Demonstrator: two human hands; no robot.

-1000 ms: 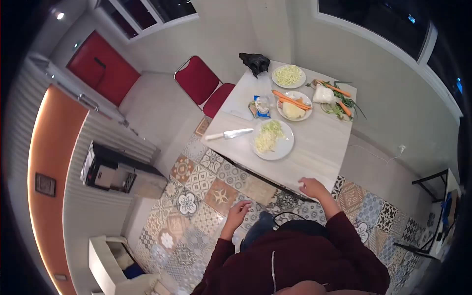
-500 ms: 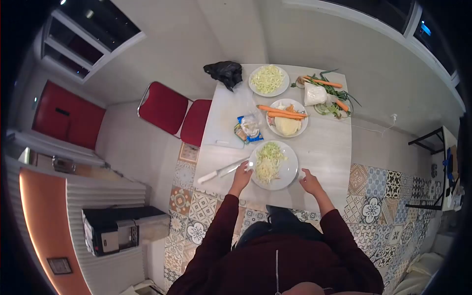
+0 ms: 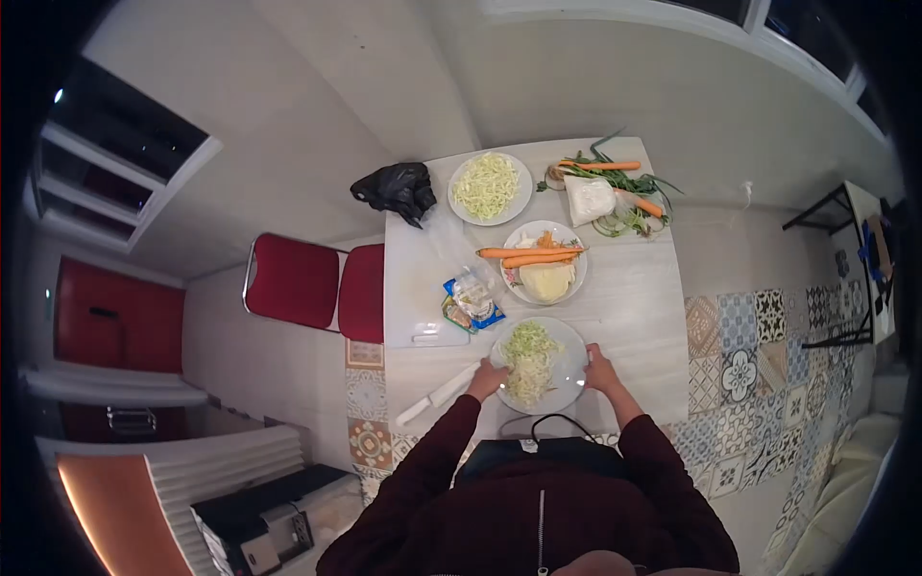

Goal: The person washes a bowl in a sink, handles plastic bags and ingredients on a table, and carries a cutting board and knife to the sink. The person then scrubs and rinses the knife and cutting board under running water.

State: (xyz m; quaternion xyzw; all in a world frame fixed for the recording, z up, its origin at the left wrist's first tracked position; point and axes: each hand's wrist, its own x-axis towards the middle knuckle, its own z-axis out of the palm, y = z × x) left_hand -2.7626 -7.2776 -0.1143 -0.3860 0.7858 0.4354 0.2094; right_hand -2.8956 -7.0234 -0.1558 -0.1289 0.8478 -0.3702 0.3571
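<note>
A white plate (image 3: pixel 573 357) with a heap of shredded cabbage (image 3: pixel 528 363) is at the table's near edge, in front of my body. My left hand (image 3: pixel 488 380) grips its left rim, fingers closed on the edge. On the opposite side, my right hand (image 3: pixel 602 371) is closed on the right rim. A shadow shows below the plate; whether it is lifted off the table I cannot tell. Just left of my left hand lies a knife (image 3: pixel 444 392) with a white handle, its tip end hidden near the hand and plate.
Beyond stand a plate with carrots (image 3: pixel 543 254) and a cut vegetable, and another plate of shredded cabbage (image 3: pixel 488 187). A white cutting board (image 3: pixel 423 298), food packets (image 3: pixel 473 302) and a black bag (image 3: pixel 399 189) are left. Leafy greens (image 3: pixel 624 223) lie back right; a red chair (image 3: pixel 293 283) stands left.
My right hand has come in from beside the plate and closed on its right rim. My left hand has tightened on the left rim. The whole view has shifted and turned.
</note>
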